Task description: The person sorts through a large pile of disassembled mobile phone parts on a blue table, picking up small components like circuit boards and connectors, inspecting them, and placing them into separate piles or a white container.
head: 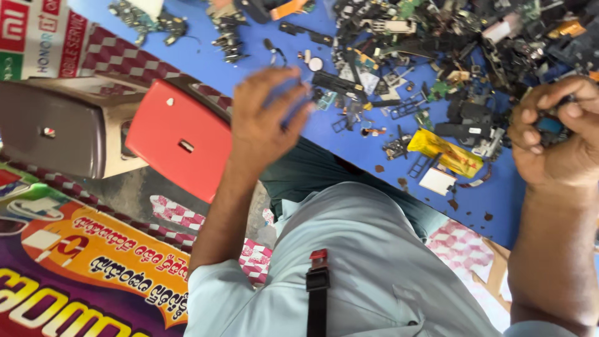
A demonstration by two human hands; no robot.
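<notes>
Pinching small dark blue part (pixel 552 125), right hand (pixel 555 140); left hand (pixel 268 118) blurred, grip spread.

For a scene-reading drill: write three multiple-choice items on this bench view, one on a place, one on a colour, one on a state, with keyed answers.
1. Where does the yellow packet lie?
A. on the blue table
B. on the red stool
C. in the left hand

2. What colour is the stool seat nearest the left hand?
A. green
B. red
C. white

3. How is the right hand?
A. flat and empty
B. out of view
C. closed around a small dark part

Answers:
1. A, the packet rests among parts on the blue surface.
2. B, the seat is plainly red.
3. C, its fingers curl round the part.
</notes>
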